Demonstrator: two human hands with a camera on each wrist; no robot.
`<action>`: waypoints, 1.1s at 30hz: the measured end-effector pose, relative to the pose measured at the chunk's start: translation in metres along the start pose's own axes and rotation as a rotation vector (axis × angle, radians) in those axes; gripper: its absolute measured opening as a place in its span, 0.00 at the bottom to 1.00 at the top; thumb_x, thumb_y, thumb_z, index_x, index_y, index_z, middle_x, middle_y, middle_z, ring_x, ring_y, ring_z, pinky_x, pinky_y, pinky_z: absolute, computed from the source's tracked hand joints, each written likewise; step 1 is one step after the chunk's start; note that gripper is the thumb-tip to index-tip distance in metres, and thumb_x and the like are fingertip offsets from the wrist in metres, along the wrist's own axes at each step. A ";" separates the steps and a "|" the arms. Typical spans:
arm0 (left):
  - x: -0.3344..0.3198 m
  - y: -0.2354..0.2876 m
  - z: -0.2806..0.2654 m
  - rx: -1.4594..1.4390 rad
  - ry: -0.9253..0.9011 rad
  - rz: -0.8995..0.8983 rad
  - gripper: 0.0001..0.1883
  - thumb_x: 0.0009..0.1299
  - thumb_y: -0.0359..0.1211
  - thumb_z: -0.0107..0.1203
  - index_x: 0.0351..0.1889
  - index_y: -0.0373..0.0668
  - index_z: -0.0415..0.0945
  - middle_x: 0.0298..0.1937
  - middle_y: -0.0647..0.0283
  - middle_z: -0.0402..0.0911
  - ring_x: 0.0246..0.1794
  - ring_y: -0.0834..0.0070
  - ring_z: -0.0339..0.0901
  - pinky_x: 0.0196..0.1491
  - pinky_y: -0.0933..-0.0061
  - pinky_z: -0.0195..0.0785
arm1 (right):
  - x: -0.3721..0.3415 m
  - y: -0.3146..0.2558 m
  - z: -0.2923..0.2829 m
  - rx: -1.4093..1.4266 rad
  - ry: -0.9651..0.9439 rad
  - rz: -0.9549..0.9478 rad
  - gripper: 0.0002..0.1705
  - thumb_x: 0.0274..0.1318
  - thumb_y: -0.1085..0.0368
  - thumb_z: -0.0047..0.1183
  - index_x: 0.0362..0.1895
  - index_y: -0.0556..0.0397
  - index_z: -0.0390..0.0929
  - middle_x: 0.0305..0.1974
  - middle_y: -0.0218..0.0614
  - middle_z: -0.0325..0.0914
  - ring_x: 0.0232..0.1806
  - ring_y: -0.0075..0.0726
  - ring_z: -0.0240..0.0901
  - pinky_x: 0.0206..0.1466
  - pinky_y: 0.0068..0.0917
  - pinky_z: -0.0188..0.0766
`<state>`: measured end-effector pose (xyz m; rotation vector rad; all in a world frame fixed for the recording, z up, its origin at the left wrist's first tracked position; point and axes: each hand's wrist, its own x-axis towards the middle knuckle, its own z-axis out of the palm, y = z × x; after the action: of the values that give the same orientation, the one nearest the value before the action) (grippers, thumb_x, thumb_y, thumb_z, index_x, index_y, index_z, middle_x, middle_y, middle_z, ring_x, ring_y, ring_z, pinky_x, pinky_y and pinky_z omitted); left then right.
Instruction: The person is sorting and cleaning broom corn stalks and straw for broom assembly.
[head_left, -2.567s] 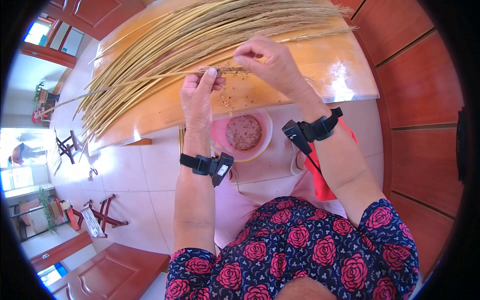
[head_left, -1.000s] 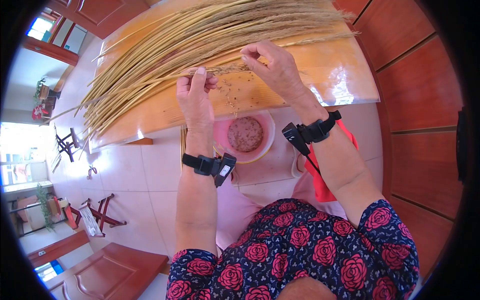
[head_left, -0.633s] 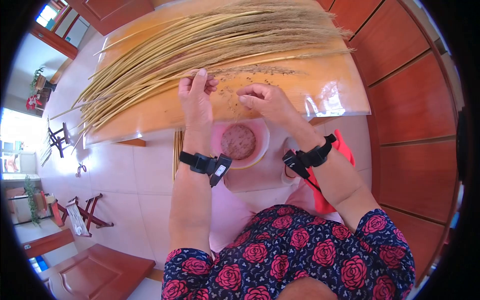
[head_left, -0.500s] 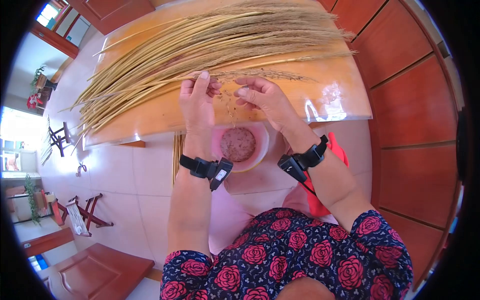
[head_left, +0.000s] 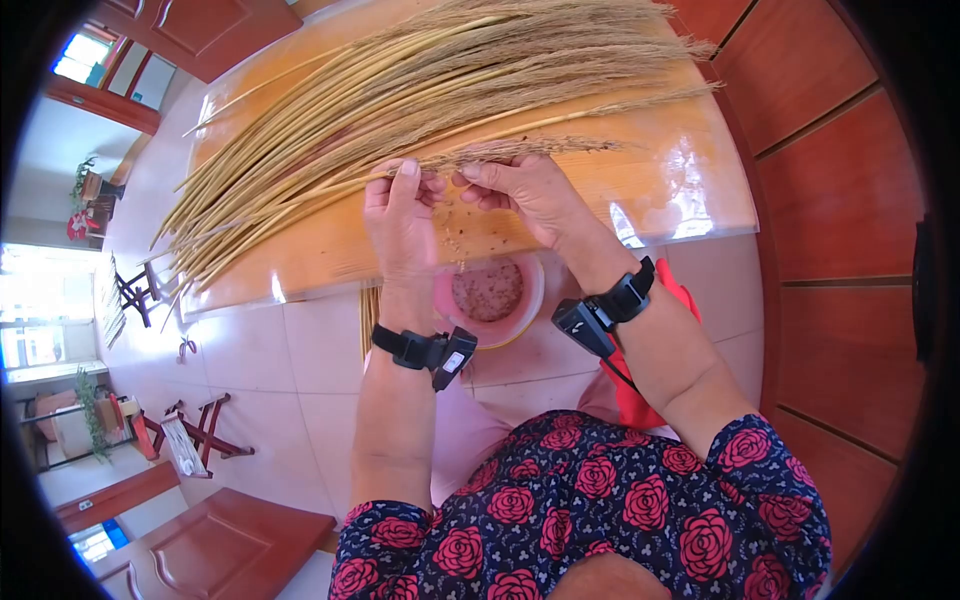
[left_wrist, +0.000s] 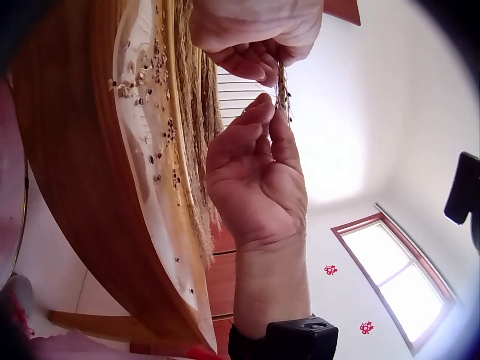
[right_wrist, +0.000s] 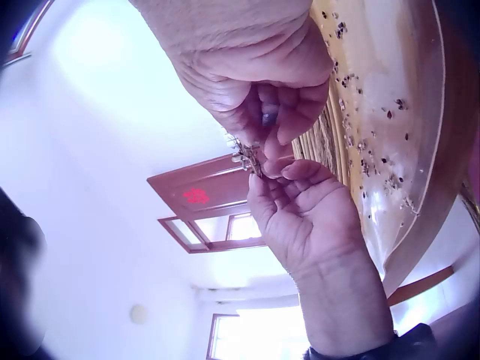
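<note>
My left hand [head_left: 400, 215] grips a thin straw-coloured broomcorn stalk just below its seed head [head_left: 585, 145], thumb on top. Close beside it, my right hand [head_left: 530, 195] pinches the near part of that seed head between thumb and curled fingers. In the left wrist view, the seeded tuft [left_wrist: 283, 94] runs between the two hands. The right wrist view shows the fingertips of both hands almost meeting at the tuft [right_wrist: 247, 156]. A small dark grey piece [right_wrist: 268, 118] sits among my right fingers. Loose seeds [head_left: 460, 235] lie on the table below the hands.
A large bundle of broomcorn stalks [head_left: 330, 130] lies across the wooden table [head_left: 650, 190], brushy heads to the right. Below the table's near edge stands a pink basin [head_left: 537, 300] with seeds in it. Red cabinets [head_left: 830, 200] flank the right side; a folding stool [head_left: 205, 435] stands left.
My right hand has come down from over the seed head, then moved left and now pinches it close to the left hand. The left hand keeps its grip on the stalk.
</note>
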<state>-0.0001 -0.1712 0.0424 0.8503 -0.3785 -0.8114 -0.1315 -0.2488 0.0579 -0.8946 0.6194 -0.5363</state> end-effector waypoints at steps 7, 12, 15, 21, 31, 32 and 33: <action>-0.004 0.006 -0.002 0.008 0.002 0.007 0.06 0.65 0.29 0.54 0.38 0.41 0.70 0.27 0.65 0.75 0.26 0.78 0.72 0.32 0.79 0.64 | -0.001 0.002 0.007 -0.175 0.031 0.011 0.15 0.54 0.62 0.52 0.42 0.59 0.76 0.32 0.36 0.79 0.29 0.23 0.74 0.32 0.17 0.69; -0.001 0.000 0.003 0.027 -0.007 0.050 0.07 0.64 0.29 0.54 0.38 0.40 0.69 0.27 0.64 0.74 0.26 0.78 0.72 0.33 0.78 0.67 | 0.004 -0.001 0.010 -0.370 0.067 -0.005 0.13 0.52 0.63 0.50 0.39 0.59 0.76 0.30 0.34 0.78 0.26 0.22 0.74 0.29 0.17 0.69; 0.001 -0.003 0.005 0.060 -0.004 0.061 0.07 0.64 0.29 0.54 0.38 0.40 0.70 0.27 0.64 0.74 0.26 0.78 0.72 0.34 0.77 0.68 | 0.006 -0.005 0.010 -0.477 0.094 -0.024 0.13 0.50 0.63 0.49 0.37 0.58 0.76 0.28 0.34 0.78 0.25 0.22 0.74 0.27 0.17 0.69; 0.012 -0.007 -0.001 0.071 0.030 0.212 0.06 0.65 0.30 0.53 0.37 0.41 0.70 0.28 0.64 0.74 0.26 0.78 0.72 0.32 0.77 0.67 | 0.019 0.008 -0.011 -1.050 0.311 -0.393 0.09 0.50 0.63 0.50 0.32 0.55 0.78 0.21 0.32 0.76 0.23 0.21 0.74 0.26 0.20 0.69; 0.006 -0.013 0.008 0.133 -0.025 0.141 0.07 0.66 0.31 0.52 0.39 0.41 0.69 0.29 0.64 0.75 0.29 0.76 0.73 0.35 0.76 0.67 | 0.003 0.002 -0.001 -0.499 0.023 -0.330 0.10 0.52 0.61 0.56 0.33 0.54 0.78 0.20 0.26 0.73 0.21 0.15 0.65 0.24 0.17 0.64; 0.005 -0.014 0.009 0.155 -0.022 0.151 0.07 0.66 0.31 0.52 0.39 0.40 0.69 0.29 0.64 0.75 0.29 0.76 0.73 0.35 0.76 0.68 | 0.004 0.003 0.001 -0.391 0.009 -0.335 0.09 0.51 0.61 0.57 0.32 0.53 0.79 0.19 0.26 0.72 0.21 0.15 0.64 0.24 0.17 0.64; 0.005 -0.014 0.010 0.177 -0.018 0.163 0.07 0.66 0.31 0.52 0.39 0.40 0.69 0.29 0.63 0.75 0.30 0.76 0.73 0.36 0.75 0.68 | 0.004 0.001 0.001 -0.361 0.016 -0.293 0.09 0.51 0.61 0.57 0.33 0.51 0.80 0.21 0.26 0.74 0.22 0.17 0.66 0.25 0.17 0.65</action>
<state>-0.0096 -0.1858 0.0374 0.9638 -0.5342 -0.6412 -0.1280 -0.2501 0.0565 -1.3358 0.6134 -0.7071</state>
